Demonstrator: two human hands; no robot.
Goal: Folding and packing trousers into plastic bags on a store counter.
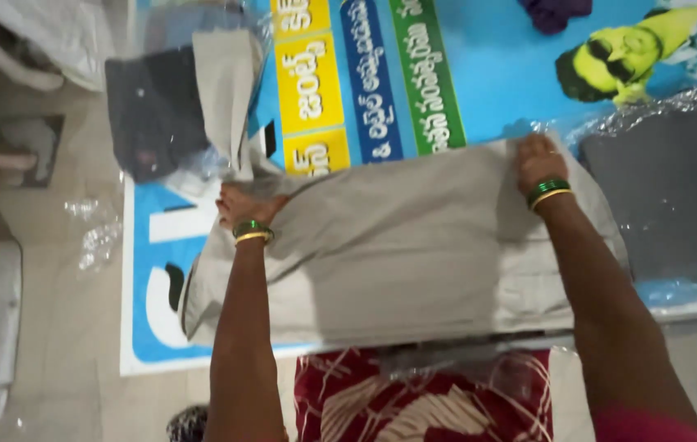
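A folded beige-grey garment (398, 245) lies flat across a blue printed banner (496, 74) on the floor. My left hand (242, 205) presses on the garment's far left corner, fingers down on the cloth. My right hand (535, 162) grips the garment's far right edge. Both wrists wear green and gold bangles. A narrower part of the same beige cloth (226, 90) runs up and away at the upper left.
A dark garment in clear plastic (152, 110) lies at the upper left. Another dark grey packed garment (668, 188) sits at the right. Crumpled clear plastic (95, 237) lies on the tiled floor at the left. Red patterned cloth (422, 401) covers my lap.
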